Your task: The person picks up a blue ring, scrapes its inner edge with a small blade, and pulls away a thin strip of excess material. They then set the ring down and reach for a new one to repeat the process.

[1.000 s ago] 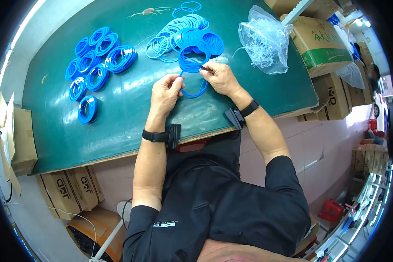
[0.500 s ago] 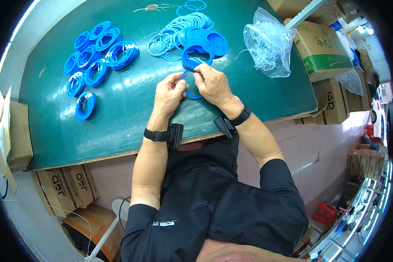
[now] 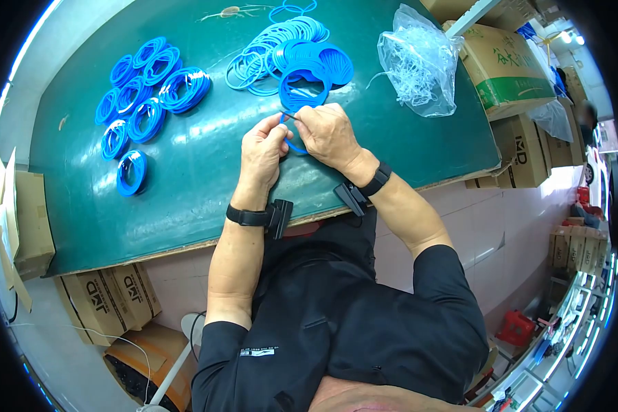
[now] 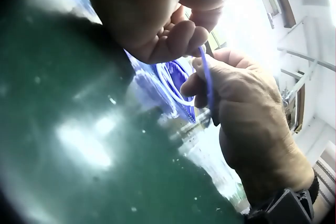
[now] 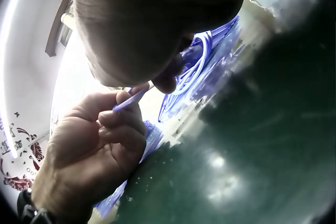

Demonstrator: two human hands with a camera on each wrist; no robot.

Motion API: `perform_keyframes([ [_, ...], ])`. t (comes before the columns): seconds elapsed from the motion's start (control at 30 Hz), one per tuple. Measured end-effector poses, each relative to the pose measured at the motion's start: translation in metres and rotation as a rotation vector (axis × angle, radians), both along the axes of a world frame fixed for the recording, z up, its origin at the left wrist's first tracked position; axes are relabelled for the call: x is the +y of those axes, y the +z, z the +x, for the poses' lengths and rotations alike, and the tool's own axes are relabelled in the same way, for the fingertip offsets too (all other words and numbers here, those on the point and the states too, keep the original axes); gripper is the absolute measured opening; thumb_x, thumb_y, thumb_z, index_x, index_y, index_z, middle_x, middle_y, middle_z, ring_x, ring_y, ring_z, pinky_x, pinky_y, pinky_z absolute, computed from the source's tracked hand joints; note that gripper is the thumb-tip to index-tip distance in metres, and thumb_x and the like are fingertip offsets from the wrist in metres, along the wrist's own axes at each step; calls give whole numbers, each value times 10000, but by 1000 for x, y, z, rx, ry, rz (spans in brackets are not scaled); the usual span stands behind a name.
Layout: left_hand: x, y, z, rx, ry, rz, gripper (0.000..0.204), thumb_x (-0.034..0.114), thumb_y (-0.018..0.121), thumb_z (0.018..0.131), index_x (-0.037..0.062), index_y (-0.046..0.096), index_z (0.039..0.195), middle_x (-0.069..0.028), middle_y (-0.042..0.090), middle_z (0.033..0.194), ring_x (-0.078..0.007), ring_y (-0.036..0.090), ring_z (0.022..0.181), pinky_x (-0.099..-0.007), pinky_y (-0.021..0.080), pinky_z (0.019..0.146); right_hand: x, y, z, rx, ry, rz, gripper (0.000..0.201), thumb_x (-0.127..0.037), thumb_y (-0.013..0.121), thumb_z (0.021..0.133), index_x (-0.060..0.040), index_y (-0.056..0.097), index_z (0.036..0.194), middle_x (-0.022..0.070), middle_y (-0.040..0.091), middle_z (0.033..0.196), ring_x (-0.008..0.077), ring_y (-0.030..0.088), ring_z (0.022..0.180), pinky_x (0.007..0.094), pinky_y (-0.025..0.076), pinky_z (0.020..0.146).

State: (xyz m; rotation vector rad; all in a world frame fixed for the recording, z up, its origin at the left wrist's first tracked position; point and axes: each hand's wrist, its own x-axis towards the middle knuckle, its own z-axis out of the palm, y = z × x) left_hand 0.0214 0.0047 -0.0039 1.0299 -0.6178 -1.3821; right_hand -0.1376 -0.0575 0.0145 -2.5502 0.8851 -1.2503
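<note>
A thin blue ring (image 3: pixel 296 147) is pinched between the thumb and fingers of my left hand (image 3: pixel 261 152); in the left wrist view its blue strip (image 4: pixel 206 71) runs on edge between the two hands. My right hand (image 3: pixel 328 135) grips a slim dark tool (image 3: pixel 289 115), whose tip points left at the ring near the left fingertips. Most of that tool is hidden inside the right fingers, and its kind does not show. Just beyond the hands lies a fanned pile of blue rings (image 3: pixel 302 65), with paler ones (image 3: pixel 281 41) spread behind it.
Several bundles of blue rings (image 3: pixel 131 173) lie on the left of the green table (image 3: pixel 206 178). A clear plastic bag (image 3: pixel 422 69) of thin trimmed strands stands at the right. Cardboard boxes (image 3: pixel 505 72) stand along the right edge, and another box (image 3: pixel 33 223) at the left.
My right hand has moved left and in toward the left hand, bringing the dark tool's tip to the ring. The ring's loop, earlier wide in view, is now mostly covered by the right hand.
</note>
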Motion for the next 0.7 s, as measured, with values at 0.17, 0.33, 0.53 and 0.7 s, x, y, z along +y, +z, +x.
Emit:
perform_keyframes([
  [0.17, -1, 1, 0, 31, -4, -42, 284, 71, 609, 976, -19, 659, 1241, -31, 680, 848, -32, 532, 597, -164, 402, 535, -3, -1, -1, -17, -99, -41, 94, -112, 690, 857, -106, 598, 840, 73, 619, 675, 277, 631, 679, 410, 435, 699],
  [0.33, 0, -2, 0, 40, 4, -25, 288, 65, 602, 978, -21, 660, 1247, -32, 679, 849, -29, 529, 596, -167, 399, 532, 0, 0, -1, 7, -40, -63, 80, -100, 695, 861, -103, 616, 867, 73, 616, 669, 279, 632, 670, 400, 445, 723],
  [0.53, -1, 4, -1, 34, -5, -41, 294, 67, 602, 981, -26, 657, 1254, -32, 679, 855, -29, 530, 599, -167, 398, 530, -3, -2, 1, -41, -62, -13, 71, -79, 696, 864, -95, 636, 901, 80, 624, 681, 286, 638, 689, 398, 463, 745],
  [0.7, 0, 1, 0, 61, -2, -44, 296, 65, 598, 982, -29, 659, 1256, -30, 679, 857, -26, 531, 601, -164, 396, 528, 1, 3, 0, -33, -3, -93, 76, -73, 694, 862, -97, 642, 912, 75, 626, 687, 290, 638, 697, 401, 467, 729],
])
